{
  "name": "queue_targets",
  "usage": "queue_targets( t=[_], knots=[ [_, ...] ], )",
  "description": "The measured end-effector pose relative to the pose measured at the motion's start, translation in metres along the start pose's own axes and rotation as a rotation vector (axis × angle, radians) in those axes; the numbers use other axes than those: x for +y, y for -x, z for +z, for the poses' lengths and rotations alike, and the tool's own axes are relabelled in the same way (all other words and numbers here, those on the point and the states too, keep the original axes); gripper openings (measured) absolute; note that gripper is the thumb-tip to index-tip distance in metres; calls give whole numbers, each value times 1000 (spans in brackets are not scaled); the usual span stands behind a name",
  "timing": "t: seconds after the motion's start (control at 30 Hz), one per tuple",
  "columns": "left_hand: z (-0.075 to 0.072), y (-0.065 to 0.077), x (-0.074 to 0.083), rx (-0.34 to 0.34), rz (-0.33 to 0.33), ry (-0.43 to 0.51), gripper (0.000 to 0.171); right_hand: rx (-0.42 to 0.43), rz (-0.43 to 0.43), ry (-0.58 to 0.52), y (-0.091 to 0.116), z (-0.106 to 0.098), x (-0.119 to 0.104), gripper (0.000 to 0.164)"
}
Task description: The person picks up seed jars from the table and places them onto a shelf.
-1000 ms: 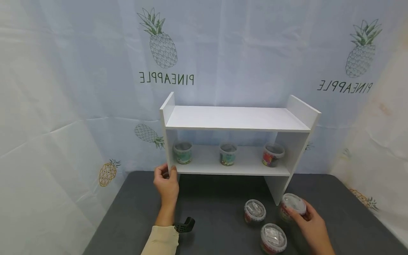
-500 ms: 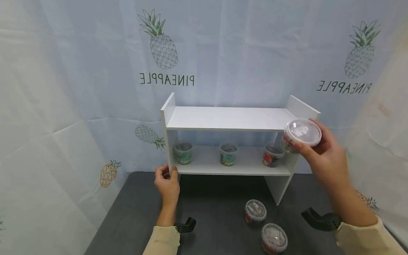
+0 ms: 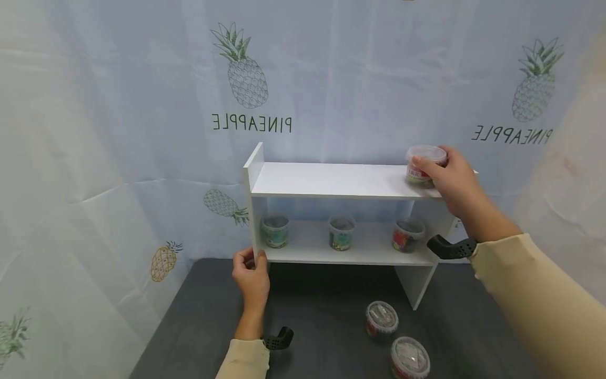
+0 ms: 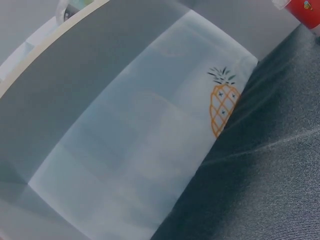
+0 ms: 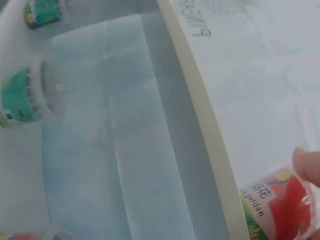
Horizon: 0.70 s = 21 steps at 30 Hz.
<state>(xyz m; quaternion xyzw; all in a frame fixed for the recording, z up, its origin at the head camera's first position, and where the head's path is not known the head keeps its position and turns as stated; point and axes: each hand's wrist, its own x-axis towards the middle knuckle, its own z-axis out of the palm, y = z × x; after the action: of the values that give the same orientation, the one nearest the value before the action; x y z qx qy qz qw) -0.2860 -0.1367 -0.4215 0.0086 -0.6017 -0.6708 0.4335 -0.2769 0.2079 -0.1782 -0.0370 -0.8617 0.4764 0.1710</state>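
My right hand (image 3: 452, 176) grips a clear-lidded plastic tub (image 3: 418, 171) with a red and green label, at the right end of the white shelf unit's top board (image 3: 331, 179). In the right wrist view the tub (image 5: 280, 207) shows upper-board height, with a fingertip (image 5: 307, 165) on its rim. My left hand (image 3: 252, 279) holds the lower front edge of the unit's left side panel (image 3: 254, 210) between thumb and fingers. On the middle board stand two tubs with green labels, one left (image 3: 275, 230) and one central (image 3: 341, 232), and a red-labelled tub (image 3: 407, 233) at the right.
Two more lidded tubs, one farther back (image 3: 381, 319) and one nearer (image 3: 410, 358), stand on the dark tabletop (image 3: 322, 326) in front of the unit's right side. A pineapple-print curtain (image 3: 341, 79) hangs behind. Each wrist wears a black band (image 3: 452, 247).
My right hand has lifted the tub from the tabletop, up past the unit's right side, and over to the top board. The left hand keeps its hold on the panel.
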Motion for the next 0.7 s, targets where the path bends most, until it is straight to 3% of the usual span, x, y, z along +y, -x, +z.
queue_targets(
  t=[0.17, 0.37, 0.47, 0.7],
  knots=[
    [2, -2, -25, 14, -6, 5, 18, 33, 100, 12, -13, -3, 0, 103],
    [3, -4, -28, 14, -23, 18, 18, 36, 125, -1, -15, -2, 0, 104],
    [3, -3, -23, 18, -30, 13, 18, 38, 128, 6, -15, -2, 1, 104],
    [0, 3, 11, -4, -3, 2, 17, 42, 125, 15, -15, -2, 1, 105]
  ],
)
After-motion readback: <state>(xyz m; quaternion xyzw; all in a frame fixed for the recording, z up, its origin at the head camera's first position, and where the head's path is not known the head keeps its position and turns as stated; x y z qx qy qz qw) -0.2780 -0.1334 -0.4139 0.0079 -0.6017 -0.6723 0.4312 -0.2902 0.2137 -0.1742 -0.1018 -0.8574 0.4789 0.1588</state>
